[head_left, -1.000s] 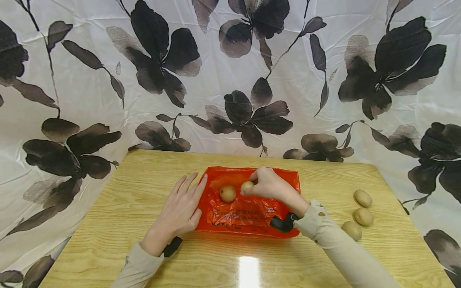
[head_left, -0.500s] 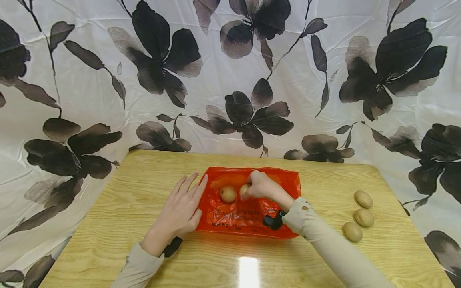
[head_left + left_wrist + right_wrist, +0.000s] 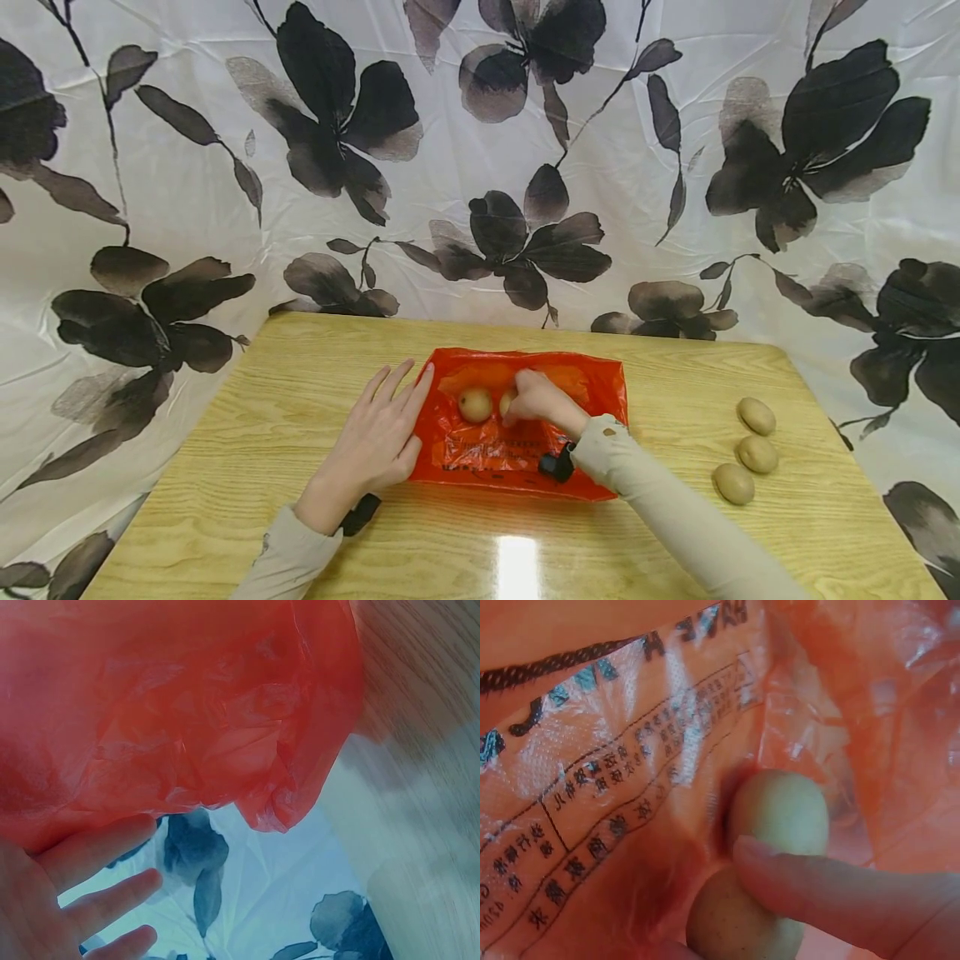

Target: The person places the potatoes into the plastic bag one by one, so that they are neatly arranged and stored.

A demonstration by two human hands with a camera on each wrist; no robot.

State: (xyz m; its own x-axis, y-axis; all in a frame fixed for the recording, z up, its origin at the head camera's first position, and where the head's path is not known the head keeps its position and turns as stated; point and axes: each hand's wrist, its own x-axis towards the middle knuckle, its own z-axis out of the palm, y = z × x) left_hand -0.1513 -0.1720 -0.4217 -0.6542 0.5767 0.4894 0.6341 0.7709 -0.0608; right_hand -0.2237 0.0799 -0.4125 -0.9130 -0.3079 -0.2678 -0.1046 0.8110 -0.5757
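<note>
A red plastic bag (image 3: 592, 379) with dark printing sits spread wide on the table, mouth upward. Inside it lies one potato (image 3: 475, 405), also visible as the farther potato (image 3: 784, 806) in the right wrist view. My right hand (image 3: 542, 400) reaches into the bag and grips a second potato (image 3: 739, 919) right beside the first; its fingers cover most of that one in the head view. Flat and spread, my left hand (image 3: 375, 433) rests along the bag's left side, with straight fingers (image 3: 112, 896) at the red plastic in the left wrist view.
Three more potatoes lie in a loose row on the table's right side: a far one (image 3: 756, 415), a middle one (image 3: 757, 453) and a near one (image 3: 733, 483). The wooden table (image 3: 225, 467) ends at a floral cloth (image 3: 420, 183) behind.
My right hand has moved slightly left and lower into the bag with its potato, closer to the one lying there. The left hand has stayed in place.
</note>
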